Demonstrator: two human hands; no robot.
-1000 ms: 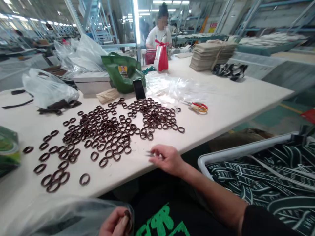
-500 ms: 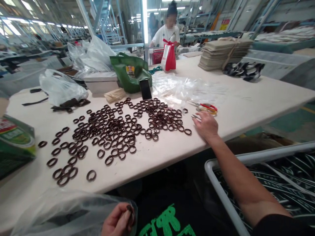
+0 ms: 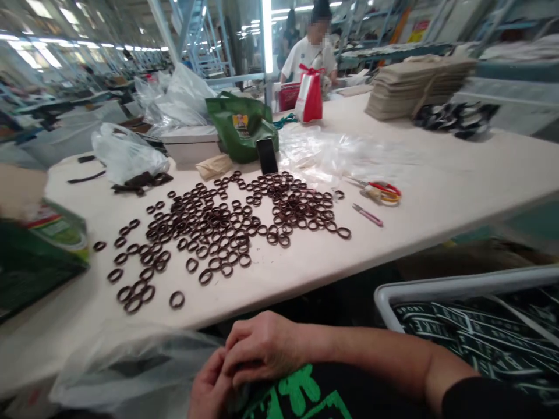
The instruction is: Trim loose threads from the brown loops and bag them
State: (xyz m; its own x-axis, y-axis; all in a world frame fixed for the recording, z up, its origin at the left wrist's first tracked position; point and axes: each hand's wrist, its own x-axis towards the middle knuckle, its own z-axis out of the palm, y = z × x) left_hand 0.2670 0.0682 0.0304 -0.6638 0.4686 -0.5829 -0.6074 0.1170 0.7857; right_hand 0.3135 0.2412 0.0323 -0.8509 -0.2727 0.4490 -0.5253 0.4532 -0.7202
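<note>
At the near table edge, my left hand (image 3: 212, 384) and my right hand (image 3: 264, 344) meet over my lap, fingers bent and pressed together. What they pinch is covered by my right fingers. A clear plastic bag (image 3: 126, 366) lies just left of my left hand. Beyond them, many small dark brown loops (image 3: 177, 299) are spread over the pale table (image 3: 301, 273), some single, others heaped. Pink-handled thread snips (image 3: 368, 215) lie on the table at the right, close to scissors with red and yellow handles (image 3: 383, 192).
A green pouch (image 3: 240, 128) and a phone (image 3: 266, 156) stand behind the loops. Flat clear plastic (image 3: 332, 148) covers the table beside them. At the left is a green box (image 3: 61, 233); at the right, a white-rimmed bin (image 3: 393, 291) holds dark printed fabric. Another person (image 3: 305, 55) is across the table.
My right hand has left the snips on the table and come back to my left hand. The small dark piece seen in my left fingers before is now hidden. The view has shifted slightly.
</note>
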